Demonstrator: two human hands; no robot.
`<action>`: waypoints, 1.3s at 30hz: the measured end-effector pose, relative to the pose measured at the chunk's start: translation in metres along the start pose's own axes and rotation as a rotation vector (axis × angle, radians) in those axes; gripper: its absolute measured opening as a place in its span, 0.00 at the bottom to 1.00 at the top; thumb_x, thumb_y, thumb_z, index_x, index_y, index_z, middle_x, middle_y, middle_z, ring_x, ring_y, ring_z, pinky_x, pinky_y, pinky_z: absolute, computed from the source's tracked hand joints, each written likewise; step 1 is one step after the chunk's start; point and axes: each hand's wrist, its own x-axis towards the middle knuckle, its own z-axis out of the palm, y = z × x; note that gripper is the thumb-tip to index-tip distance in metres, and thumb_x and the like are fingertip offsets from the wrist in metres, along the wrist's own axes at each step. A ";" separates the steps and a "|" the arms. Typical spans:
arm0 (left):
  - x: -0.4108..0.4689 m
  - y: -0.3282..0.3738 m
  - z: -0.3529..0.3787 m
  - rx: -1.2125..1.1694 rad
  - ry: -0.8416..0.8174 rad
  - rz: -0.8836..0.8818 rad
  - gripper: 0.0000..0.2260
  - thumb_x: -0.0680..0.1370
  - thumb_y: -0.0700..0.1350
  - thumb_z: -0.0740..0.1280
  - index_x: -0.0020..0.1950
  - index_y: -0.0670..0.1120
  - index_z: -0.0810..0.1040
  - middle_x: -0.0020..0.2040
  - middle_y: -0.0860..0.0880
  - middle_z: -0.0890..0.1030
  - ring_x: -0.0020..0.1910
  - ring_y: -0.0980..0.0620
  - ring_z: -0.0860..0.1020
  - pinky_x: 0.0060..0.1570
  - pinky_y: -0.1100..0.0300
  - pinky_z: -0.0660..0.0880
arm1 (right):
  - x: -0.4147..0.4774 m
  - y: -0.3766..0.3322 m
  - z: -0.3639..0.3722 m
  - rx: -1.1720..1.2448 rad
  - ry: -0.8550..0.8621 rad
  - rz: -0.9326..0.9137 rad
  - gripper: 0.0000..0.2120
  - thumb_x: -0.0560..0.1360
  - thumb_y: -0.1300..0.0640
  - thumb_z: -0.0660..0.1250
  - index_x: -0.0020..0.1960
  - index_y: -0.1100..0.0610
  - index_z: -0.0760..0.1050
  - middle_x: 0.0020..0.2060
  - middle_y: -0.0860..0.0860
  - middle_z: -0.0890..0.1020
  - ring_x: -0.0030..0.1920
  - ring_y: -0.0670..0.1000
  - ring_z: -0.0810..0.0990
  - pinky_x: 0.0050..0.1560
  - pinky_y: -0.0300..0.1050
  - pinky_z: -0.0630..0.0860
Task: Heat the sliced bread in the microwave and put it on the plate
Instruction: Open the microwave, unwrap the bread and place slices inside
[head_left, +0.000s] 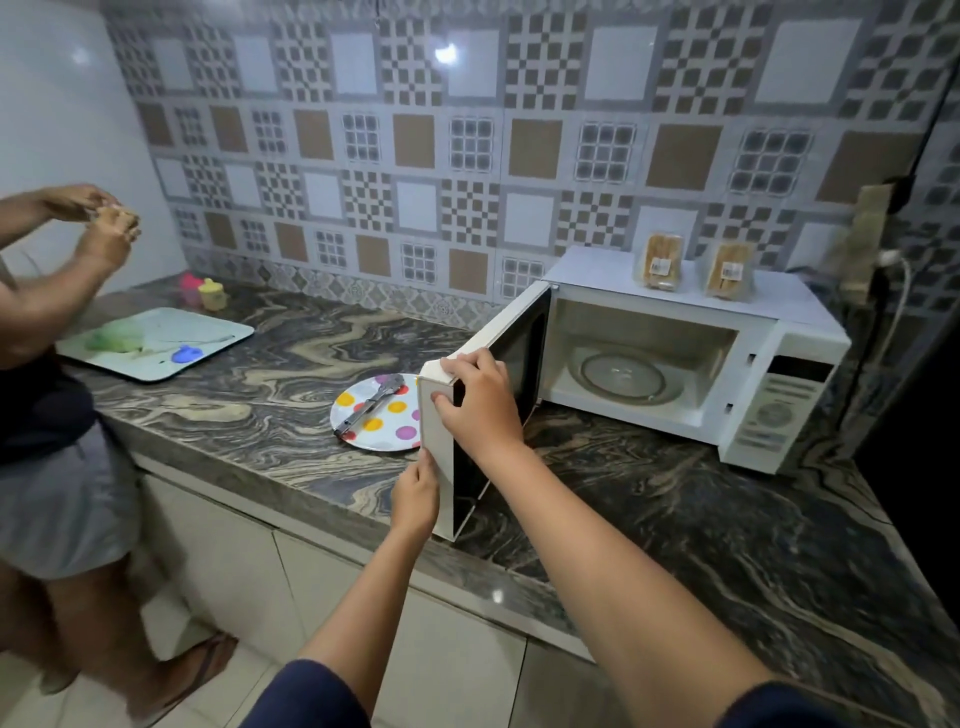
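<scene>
A white microwave (779, 374) stands on the marble counter with its door (511, 343) swung wide open. Its cavity holds only the glass turntable (621, 376). My right hand (480, 405) grips the free edge of the door near its top, thumb on the outer face. My left hand (415, 493) touches the same edge lower down; its grip is hard to make out. Two bags of sliced bread (661, 262) (730, 271) stand on top of the microwave. A plate with coloured dots (358, 428) lies left of the door, with metal tongs (370, 402) across it.
Another person (57, 364) stands at the left, hands raised around something small. A pale tray (218, 338) with green and blue items lies by them, small pink and yellow cups (205, 292) behind it. A cable and plug (891, 265) hang right of the microwave.
</scene>
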 end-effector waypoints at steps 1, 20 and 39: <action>0.002 0.000 -0.002 -0.001 0.008 -0.006 0.21 0.82 0.52 0.51 0.50 0.40 0.79 0.46 0.44 0.80 0.46 0.46 0.77 0.46 0.52 0.74 | 0.002 -0.001 0.002 -0.006 -0.003 -0.006 0.19 0.74 0.57 0.66 0.65 0.57 0.73 0.57 0.52 0.72 0.62 0.53 0.66 0.59 0.45 0.69; -0.071 -0.052 0.045 0.119 0.077 0.028 0.12 0.79 0.47 0.61 0.52 0.41 0.79 0.49 0.43 0.81 0.50 0.45 0.78 0.49 0.56 0.71 | -0.084 0.083 -0.014 0.331 0.061 0.143 0.16 0.77 0.61 0.63 0.65 0.56 0.71 0.58 0.46 0.72 0.59 0.45 0.73 0.62 0.43 0.73; 0.039 0.201 0.240 -0.136 -0.171 0.523 0.13 0.80 0.46 0.60 0.61 0.44 0.74 0.57 0.48 0.78 0.57 0.52 0.75 0.60 0.55 0.72 | 0.068 0.219 -0.234 0.132 0.402 0.282 0.13 0.77 0.64 0.62 0.62 0.60 0.73 0.59 0.54 0.77 0.62 0.50 0.74 0.54 0.35 0.67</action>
